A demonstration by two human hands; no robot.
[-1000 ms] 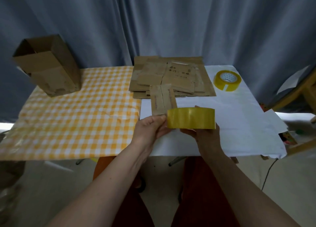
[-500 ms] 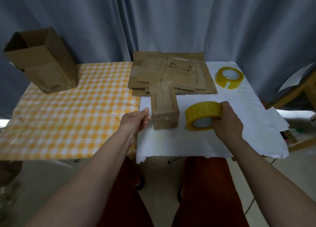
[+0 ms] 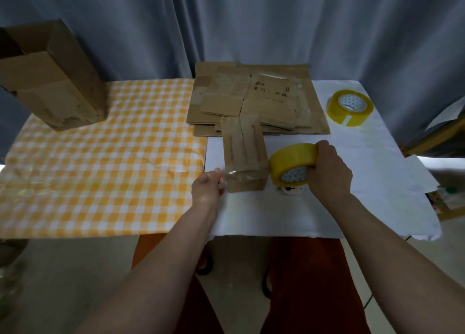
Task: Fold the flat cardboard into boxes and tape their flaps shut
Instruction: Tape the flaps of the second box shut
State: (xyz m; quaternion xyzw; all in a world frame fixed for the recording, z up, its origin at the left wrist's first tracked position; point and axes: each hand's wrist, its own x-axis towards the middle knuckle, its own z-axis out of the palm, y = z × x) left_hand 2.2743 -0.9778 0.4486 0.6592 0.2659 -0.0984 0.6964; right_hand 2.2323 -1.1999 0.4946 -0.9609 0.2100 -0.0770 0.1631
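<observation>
The left hand (image 3: 207, 186) is pinching the tape's free end across the small box (image 3: 245, 157) while the right hand (image 3: 328, 169) is gripping the tape roll (image 3: 292, 166), probably needing pressing down next.

A grey curtain (image 3: 251, 26) hangs behind the tabletop. A yellow-checked cloth (image 3: 100, 170) covers its left half and a white cloth (image 3: 364, 182) the right. A small white object (image 3: 292, 189), too small to identify, lies on the white cloth.

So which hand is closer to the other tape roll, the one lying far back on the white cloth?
Right. The right hand holds its own tape roll, nearer the spare roll. The left hand is farther, left of the small box.
</observation>
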